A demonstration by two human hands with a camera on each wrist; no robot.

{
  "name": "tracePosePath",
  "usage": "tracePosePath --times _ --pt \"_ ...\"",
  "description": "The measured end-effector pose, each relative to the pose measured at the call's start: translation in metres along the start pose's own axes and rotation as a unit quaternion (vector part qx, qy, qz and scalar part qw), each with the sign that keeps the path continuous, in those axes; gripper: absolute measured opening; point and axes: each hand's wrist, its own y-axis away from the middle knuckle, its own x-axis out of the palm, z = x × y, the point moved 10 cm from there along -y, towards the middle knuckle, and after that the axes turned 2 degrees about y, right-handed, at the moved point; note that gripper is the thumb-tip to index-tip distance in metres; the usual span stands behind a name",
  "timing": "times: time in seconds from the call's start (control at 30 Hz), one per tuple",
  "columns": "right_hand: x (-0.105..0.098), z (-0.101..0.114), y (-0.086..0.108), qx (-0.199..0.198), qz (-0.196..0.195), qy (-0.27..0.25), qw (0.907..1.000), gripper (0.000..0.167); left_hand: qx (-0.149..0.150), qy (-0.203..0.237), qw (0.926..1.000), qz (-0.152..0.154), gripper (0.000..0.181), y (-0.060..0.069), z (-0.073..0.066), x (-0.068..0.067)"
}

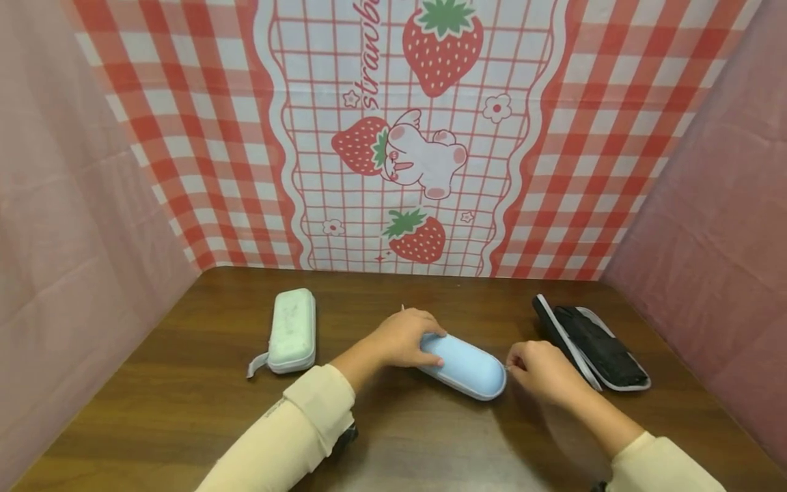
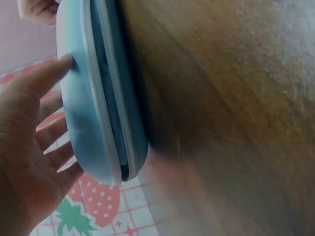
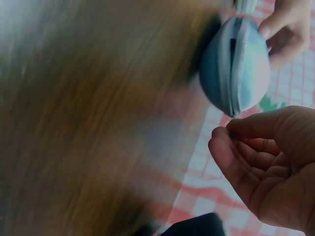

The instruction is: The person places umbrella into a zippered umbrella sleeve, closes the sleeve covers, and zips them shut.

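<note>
A light-blue hard zip case (image 1: 466, 365) lies at an angle on the table in the head view. My left hand (image 1: 402, 339) holds its left end, with thumb and fingers on opposite sides of the shell. In the left wrist view a gap runs between the zip's two edges (image 2: 110, 93) along the side. My right hand (image 1: 544, 369) is at the case's right end. Its thumb and forefinger pinch the zip pull (image 3: 233, 118), mostly hidden by the fingertips. Near the pull the zip's edges meet, while farther along they stand apart.
A pale green zip case (image 1: 292, 331) with a wrist strap (image 1: 257, 365) rests on the left of the brown table (image 1: 184, 410). A black case (image 1: 599, 348) with grey edging lies unfolded at right. Checked strawberry cloth (image 1: 418, 157) hangs behind; pink cloth (image 1: 707, 191) borders the sides.
</note>
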Motion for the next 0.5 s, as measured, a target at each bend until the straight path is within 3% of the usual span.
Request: tracePosePath --times 0.17,0.5 --pt "0.003 -0.009 0.000 0.002 -0.009 0.006 0.9999 0.017 -0.019 -0.048 0.9985 0.015 0.048 -0.004 0.001 0.005" --pt "0.008 0.001 0.017 -0.019 -0.025 0.034 0.9989 0.023 -0.080 -0.096 0.9916 0.032 0.053 -0.002 0.001 0.011"
